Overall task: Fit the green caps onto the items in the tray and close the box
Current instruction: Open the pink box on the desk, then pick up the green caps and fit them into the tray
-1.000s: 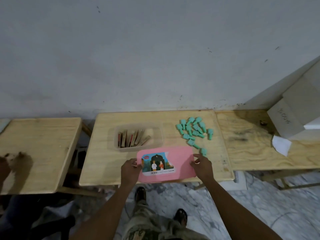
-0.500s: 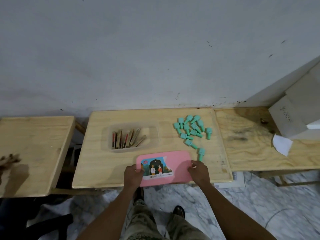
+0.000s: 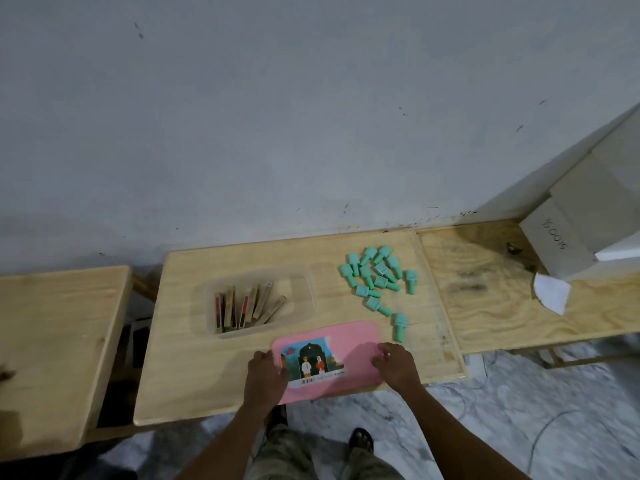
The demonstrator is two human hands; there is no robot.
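Sliding toward me since a second ago, the pink lid [image 3: 356, 344] has left its flat spot on the table [image 3: 194, 375] and now hangs over the near edge at 6 o'clock, and both my hands have drawn back with it. The lone cap that my right fingers nearly touched then now sits clear of them.

My left hand [image 3: 265, 375] grips the lid's left edge at 9 o'clock, fingers curled on it beside the picture sticker [image 3: 313, 358]. My right hand [image 3: 396, 367] holds the lid's right edge at 3 o'clock, fingers bent over the rim; I cannot tell where that thumb lies.

From the lid, the clear tray [image 3: 304, 282] lies at 11 o'clock, open, with the brown sticks [image 3: 242, 308] leaning together in its left half, none of them capped. The green caps [image 3: 377, 278] lie loose in a heap at 1 o'clock, on the bare wood, well apart from the tray. One lone cap [image 3: 399, 327] rests just beyond my right hand, near the lid's far right corner but not touching it.

At 3 o'clock a plywood table [image 3: 502, 306] butts against mine and bears a white box [image 3: 554, 244] with a paper scrap [image 3: 550, 294] by it.
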